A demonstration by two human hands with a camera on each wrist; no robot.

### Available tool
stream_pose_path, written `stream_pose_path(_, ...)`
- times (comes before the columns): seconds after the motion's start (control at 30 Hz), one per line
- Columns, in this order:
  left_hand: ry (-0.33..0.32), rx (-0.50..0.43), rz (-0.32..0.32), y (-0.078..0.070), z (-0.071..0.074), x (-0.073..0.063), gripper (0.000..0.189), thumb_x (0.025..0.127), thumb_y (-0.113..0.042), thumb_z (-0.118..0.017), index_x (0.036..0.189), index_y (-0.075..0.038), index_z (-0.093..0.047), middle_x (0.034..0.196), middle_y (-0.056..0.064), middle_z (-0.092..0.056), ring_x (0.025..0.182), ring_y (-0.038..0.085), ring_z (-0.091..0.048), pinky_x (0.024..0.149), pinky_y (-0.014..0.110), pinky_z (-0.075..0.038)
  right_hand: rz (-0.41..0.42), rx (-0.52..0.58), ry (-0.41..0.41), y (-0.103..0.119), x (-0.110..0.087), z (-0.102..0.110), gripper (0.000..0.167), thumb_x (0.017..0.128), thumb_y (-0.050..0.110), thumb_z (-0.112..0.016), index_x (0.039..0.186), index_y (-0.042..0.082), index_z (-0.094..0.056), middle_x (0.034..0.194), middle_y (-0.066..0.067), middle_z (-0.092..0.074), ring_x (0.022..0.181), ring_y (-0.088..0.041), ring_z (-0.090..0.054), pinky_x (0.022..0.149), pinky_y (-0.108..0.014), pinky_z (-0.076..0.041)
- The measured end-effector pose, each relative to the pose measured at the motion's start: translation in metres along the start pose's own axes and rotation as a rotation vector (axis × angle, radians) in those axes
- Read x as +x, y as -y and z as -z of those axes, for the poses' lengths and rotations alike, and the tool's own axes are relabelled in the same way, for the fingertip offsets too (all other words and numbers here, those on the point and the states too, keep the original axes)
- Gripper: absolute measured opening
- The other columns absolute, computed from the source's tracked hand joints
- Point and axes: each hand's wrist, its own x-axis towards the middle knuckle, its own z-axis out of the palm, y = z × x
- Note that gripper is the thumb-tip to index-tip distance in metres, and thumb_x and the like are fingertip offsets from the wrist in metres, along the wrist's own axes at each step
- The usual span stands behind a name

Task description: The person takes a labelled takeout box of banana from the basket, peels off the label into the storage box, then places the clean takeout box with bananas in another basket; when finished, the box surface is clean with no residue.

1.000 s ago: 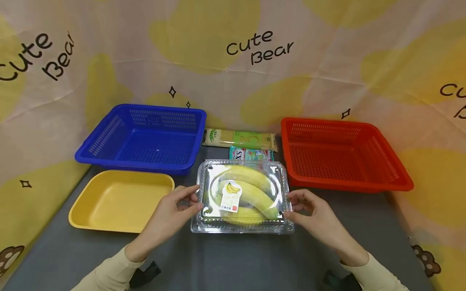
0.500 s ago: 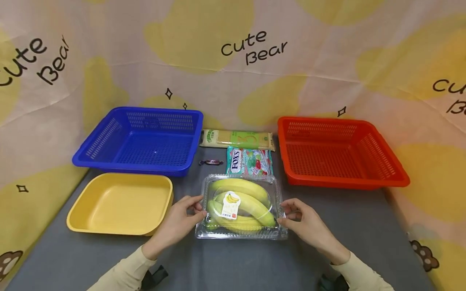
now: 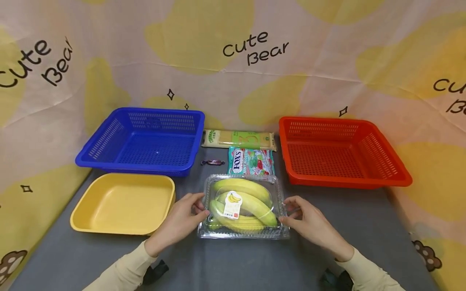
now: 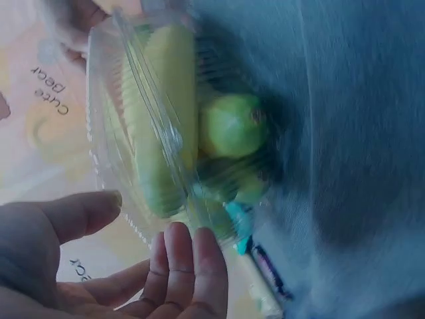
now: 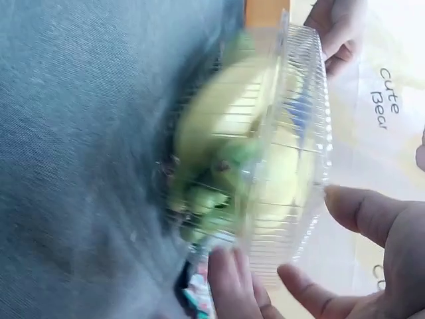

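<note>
A clear plastic clamshell box (image 3: 244, 235) with several bananas (image 3: 255, 204) inside rests on the grey table. A white label (image 3: 231, 205) with a banana picture is on its lid. My left hand (image 3: 183, 218) holds the box's left side, its thumb (image 4: 86, 214) near the lid edge and fingers under the rim. On the other side my right hand (image 3: 307, 223) holds the box the same way, its thumb (image 5: 362, 209) at the lid edge. The wrist views show the box's lid seam and the bananas through its ribbed walls, somewhat blurred.
Behind the box lie a Fox's candy bag (image 3: 251, 161), a small wrapped candy (image 3: 212, 162) and a noodle packet (image 3: 238, 139). A blue basket (image 3: 138, 166) and yellow tray (image 3: 120, 231) stand left, a red basket (image 3: 346, 182) right. Patterned cloth (image 3: 255, 89) hangs behind.
One second ago the box was raised, covering part of the candy bag and the small candy. Both hands lowered it toward me onto the table. Little differs from half a second ago.
</note>
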Motion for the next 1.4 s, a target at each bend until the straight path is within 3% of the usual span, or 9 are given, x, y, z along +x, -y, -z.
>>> stream_pose_path(0.23, -0.027, 0.125, -0.036, -0.009, 0.002, 0.009, 0.05, 0.085, -0.017, -0.073, 0.13, 0.0, -0.059, 0.098, 0.006, -0.056, 0.087, 0.017, -0.057, 0.065, 0.024, -0.045, 0.25, -0.159, -0.142, 0.026, 0.012, 0.004, 0.031, 0.087, 0.017, -0.073, 0.116, 0.007, -0.064, 0.095, -0.005, -0.059, 0.079, -0.012, -0.052, 0.068, -0.023, -0.046)
stream_pose_path(0.4, -0.044, 0.175, -0.037, -0.007, 0.001, 0.015, 0.051, 0.088, -0.021, -0.07, 0.132, 0.003, -0.057, 0.106, 0.012, -0.054, 0.086, 0.019, -0.048, 0.067, 0.026, -0.041, 0.445, -0.296, -0.108, 0.063, 0.032, -0.012, 0.031, 0.085, 0.015, -0.073, 0.114, 0.006, -0.068, 0.097, -0.006, -0.065, 0.082, -0.018, -0.06, 0.067, -0.026, -0.051)
stream_pose_path(0.5, -0.054, 0.193, -0.043, -0.002, -0.004, 0.017, 0.054, 0.089, -0.021, -0.069, 0.134, 0.006, -0.055, 0.111, 0.014, -0.055, 0.088, 0.02, -0.05, 0.07, 0.029, -0.043, 0.508, -0.387, -0.058, 0.079, 0.043, -0.025, 0.037, 0.086, 0.018, -0.072, 0.119, 0.003, -0.067, 0.106, -0.01, -0.068, 0.088, -0.021, -0.064, 0.072, -0.032, -0.055)
stream_pose_path(0.57, -0.047, 0.19, -0.05, 0.002, -0.007, 0.016, 0.054, 0.09, -0.021, -0.069, 0.134, 0.006, -0.054, 0.109, 0.014, -0.056, 0.088, 0.019, -0.052, 0.069, 0.029, -0.045, 0.51, -0.443, 0.0, 0.086, 0.047, -0.032, 0.04, 0.087, 0.02, -0.071, 0.121, 0.001, -0.066, 0.104, -0.011, -0.067, 0.083, -0.02, -0.062, 0.067, -0.032, -0.053)
stream_pose_path(0.67, -0.042, 0.167, -0.064, 0.005, -0.011, 0.016, 0.054, 0.089, -0.02, -0.07, 0.134, 0.005, -0.054, 0.105, 0.012, -0.059, 0.084, 0.018, -0.056, 0.068, 0.028, -0.048, 0.499, -0.515, 0.069, 0.092, 0.051, -0.04, 0.034, 0.086, 0.023, -0.072, 0.111, -0.001, -0.068, 0.092, -0.009, -0.062, 0.072, -0.018, -0.053, 0.058, -0.027, -0.044)
stream_pose_path(0.77, -0.044, 0.145, -0.078, 0.006, -0.013, 0.018, 0.053, 0.089, -0.02, -0.071, 0.134, 0.003, -0.055, 0.101, 0.01, -0.062, 0.081, 0.017, -0.059, 0.071, 0.029, -0.051, 0.499, -0.542, 0.106, 0.097, 0.053, -0.043, 0.021, 0.085, 0.022, -0.073, 0.089, 0.002, -0.067, 0.078, -0.007, -0.053, 0.062, -0.016, -0.043, 0.051, -0.025, -0.032)
stream_pose_path(0.9, -0.036, 0.132, -0.072, 0.005, -0.011, 0.019, 0.053, 0.089, -0.021, -0.071, 0.134, 0.002, -0.055, 0.101, 0.009, -0.062, 0.08, 0.016, -0.06, 0.071, 0.03, -0.052, 0.498, -0.52, 0.133, 0.103, 0.055, -0.046, 0.02, 0.084, 0.019, -0.073, 0.073, 0.006, -0.062, 0.072, -0.006, -0.049, 0.061, -0.017, -0.04, 0.05, -0.023, -0.028)
stream_pose_path(1.17, -0.026, 0.122, -0.065, 0.003, -0.009, 0.021, 0.054, 0.088, -0.02, -0.072, 0.134, 0.002, -0.055, 0.101, 0.009, -0.062, 0.085, 0.019, -0.063, 0.074, 0.033, -0.055, 0.405, -0.506, 0.113, 0.107, 0.058, -0.049, 0.019, 0.085, 0.017, -0.07, 0.088, -0.001, -0.066, 0.083, -0.012, -0.052, 0.056, -0.018, -0.044, 0.049, -0.027, -0.035)
stream_pose_path(1.4, -0.021, 0.138, -0.055, 0.004, -0.008, 0.022, 0.053, 0.087, -0.02, -0.072, 0.132, 0.002, -0.056, 0.099, 0.009, -0.063, 0.088, 0.02, -0.063, 0.074, 0.034, -0.055, 0.371, -0.463, 0.152, 0.111, 0.063, -0.05, 0.019, 0.085, 0.013, -0.069, 0.1, 0.002, -0.066, 0.087, -0.01, -0.056, 0.065, -0.019, -0.047, 0.053, -0.028, -0.039)
